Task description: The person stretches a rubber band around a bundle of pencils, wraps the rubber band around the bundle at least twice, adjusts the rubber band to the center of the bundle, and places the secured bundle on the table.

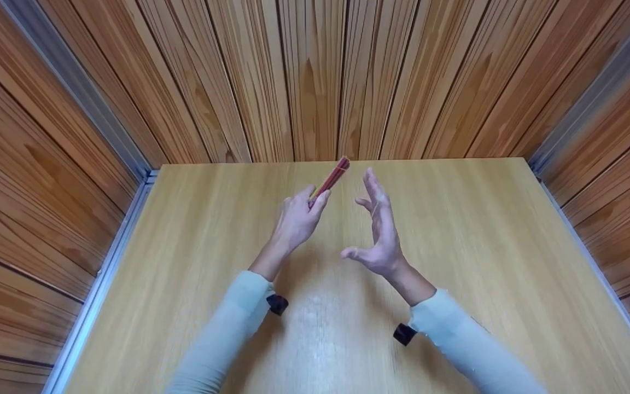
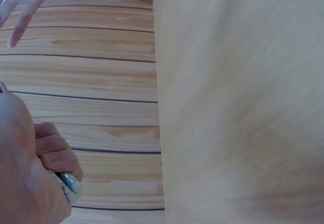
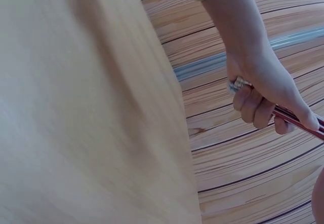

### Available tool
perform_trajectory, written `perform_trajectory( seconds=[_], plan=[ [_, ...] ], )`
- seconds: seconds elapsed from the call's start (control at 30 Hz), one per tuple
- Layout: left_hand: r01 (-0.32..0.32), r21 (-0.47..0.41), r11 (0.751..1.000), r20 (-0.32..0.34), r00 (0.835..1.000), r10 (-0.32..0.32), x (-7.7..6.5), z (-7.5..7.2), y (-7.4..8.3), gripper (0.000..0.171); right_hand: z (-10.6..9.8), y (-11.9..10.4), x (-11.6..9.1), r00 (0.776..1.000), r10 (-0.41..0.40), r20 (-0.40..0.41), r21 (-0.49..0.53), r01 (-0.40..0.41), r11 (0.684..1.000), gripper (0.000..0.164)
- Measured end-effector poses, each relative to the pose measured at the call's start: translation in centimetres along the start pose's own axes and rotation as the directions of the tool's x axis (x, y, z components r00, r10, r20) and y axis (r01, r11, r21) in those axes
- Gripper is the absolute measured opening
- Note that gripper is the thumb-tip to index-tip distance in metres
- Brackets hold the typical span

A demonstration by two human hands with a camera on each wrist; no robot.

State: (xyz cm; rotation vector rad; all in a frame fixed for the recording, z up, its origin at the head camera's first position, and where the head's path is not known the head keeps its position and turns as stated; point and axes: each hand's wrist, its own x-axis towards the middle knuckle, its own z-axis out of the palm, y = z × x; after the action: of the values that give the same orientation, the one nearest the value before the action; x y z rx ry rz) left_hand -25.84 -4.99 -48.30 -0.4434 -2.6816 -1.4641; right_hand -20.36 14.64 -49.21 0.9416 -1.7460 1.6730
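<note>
My left hand [image 1: 297,220] grips a bundle of red pencils [image 1: 334,176] above the table, its fingers curled round the lower part. The bundle slants up and to the right, with a thin yellowish band [image 1: 342,168] near its upper end. Out of the bottom of the fist poke silver ferrules with whitish erasers [image 2: 72,184], seen in the left wrist view. To the right of the bundle, my right hand [image 1: 385,235] is held up, fingers spread and thumb apart, holding nothing. In the right wrist view the pencils [image 3: 286,115] run out past the left thumb.
Below both hands lies a light wooden table [image 1: 194,230]. Wood-plank walls [image 1: 315,82] rise behind it and at both sides, with metal rails [image 1: 112,262] along the edges. A small black block [image 1: 277,305] is worn at each wrist.
</note>
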Motion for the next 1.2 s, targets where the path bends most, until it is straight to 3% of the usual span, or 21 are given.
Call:
perform_trajectory(
  seconds=[0.1,0.23,0.4,0.53,0.67,0.83,1.07,1.13,1.2],
  plan=[
    [-0.052,0.033,0.998,-0.073,0.996,0.054,0.1,0.4,0.1,0.035,0.1,0.0,0.0,0.995,0.083,-0.047,0.084,-0.079,0.993,0.141],
    [-0.105,0.086,0.991,-0.131,0.985,0.115,0.0,0.6,0.2,0.034,0.0,0.3,0.2,0.982,0.172,-0.082,0.183,-0.155,0.971,0.144],
    [-0.166,0.156,0.974,-0.130,0.974,0.187,-0.4,0.2,0.1,0.032,-0.6,0.7,0.7,0.975,0.203,-0.086,0.239,-0.178,0.955,0.138],
    [-0.258,0.241,0.936,-0.112,0.950,0.291,-0.7,-0.4,-0.4,0.032,-1.1,0.9,0.9,0.973,0.217,-0.076,0.261,-0.190,0.946,0.128],
    [-0.373,0.361,0.855,-0.043,0.909,0.415,-0.9,-1.0,-0.7,0.034,-1.8,1.3,0.8,0.970,0.231,-0.075,0.240,-0.207,0.948,0.119],
    [-0.451,0.555,0.699,0.058,0.859,0.508,-0.9,-1.6,-0.5,0.038,-2.5,1.6,0.7,0.971,0.237,-0.041,0.162,-0.227,0.960,0.114],
    [-0.503,0.695,0.514,0.220,0.829,0.514,-1.0,-1.9,0.0,0.039,-3.1,2.2,0.5,0.975,0.220,0.006,0.113,-0.220,0.969,0.077],
    [-0.507,0.716,0.479,0.250,0.828,0.503,-1.0,-1.9,0.0,0.040,-3.2,2.3,0.3,0.973,0.231,0.020,0.080,-0.232,0.970,0.069],
    [-0.505,0.728,0.464,0.275,0.835,0.477,-1.1,-1.8,0.0,0.041,-3.3,2.3,0.2,0.968,0.248,0.033,0.039,-0.250,0.968,0.063]
  ],
)
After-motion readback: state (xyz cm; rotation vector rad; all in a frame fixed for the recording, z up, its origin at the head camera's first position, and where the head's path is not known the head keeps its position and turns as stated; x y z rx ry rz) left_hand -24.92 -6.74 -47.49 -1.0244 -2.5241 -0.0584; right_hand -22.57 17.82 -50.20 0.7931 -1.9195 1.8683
